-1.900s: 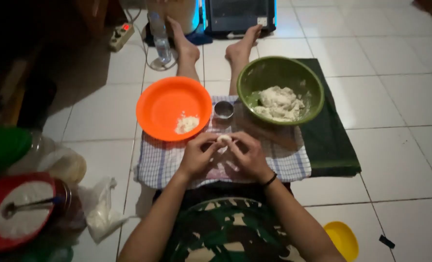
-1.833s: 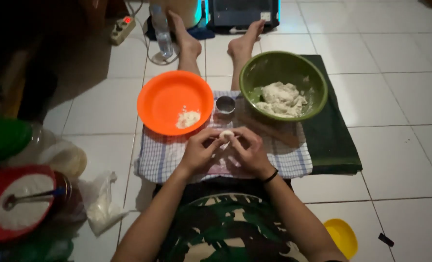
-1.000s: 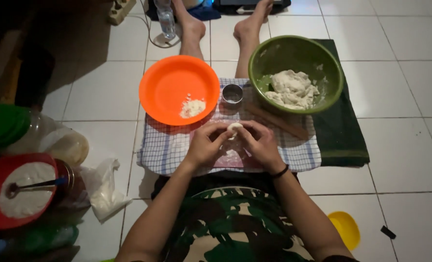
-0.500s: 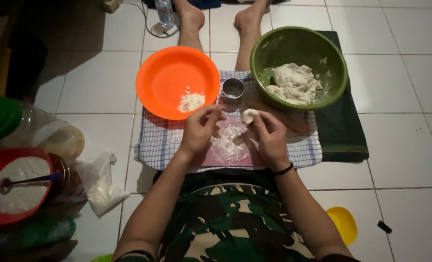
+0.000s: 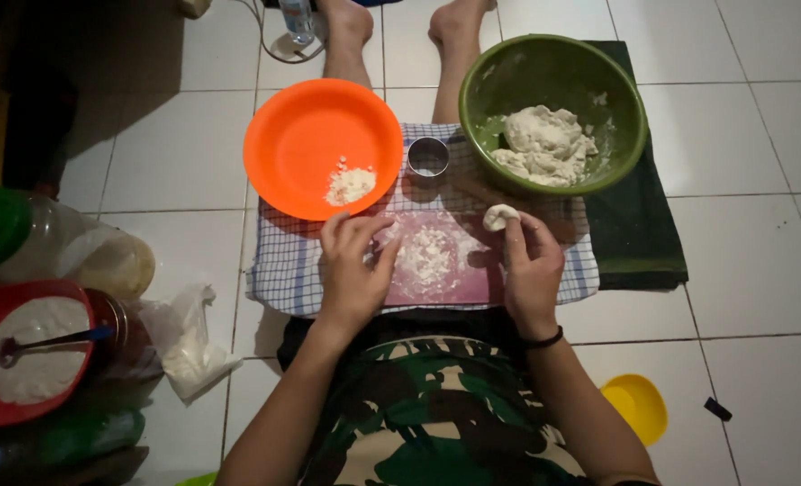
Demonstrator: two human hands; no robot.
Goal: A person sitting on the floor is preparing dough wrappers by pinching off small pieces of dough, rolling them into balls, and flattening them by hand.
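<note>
I sit on a tiled floor with a floured pink board (image 5: 459, 274) on a checked cloth (image 5: 283, 270) over my lap. My right hand (image 5: 531, 270) pinches a small piece of white dough (image 5: 499, 216) at its fingertips, near the green bowl (image 5: 508, 72) that holds a lump of dough (image 5: 540, 144). My left hand (image 5: 355, 265) rests on the board's left edge with fingers apart, holding nothing, just below the orange plate (image 5: 306, 144) with a little flour (image 5: 351, 184). A small round metal cutter (image 5: 428, 157) stands between plate and bowl.
At left stand a red bowl of flour (image 5: 31, 346) with a spoon, a clear jar (image 5: 85, 256) with a green lid and a plastic bag (image 5: 189, 346). A dark green mat (image 5: 643, 234) lies under the bowl. A yellow lid (image 5: 636, 407) lies at right. A bottle (image 5: 297, 18) stands by my feet.
My hands, which worked one dough piece together over the board, have come apart. The right hand keeps the piece and has moved right; the left hand has let go.
</note>
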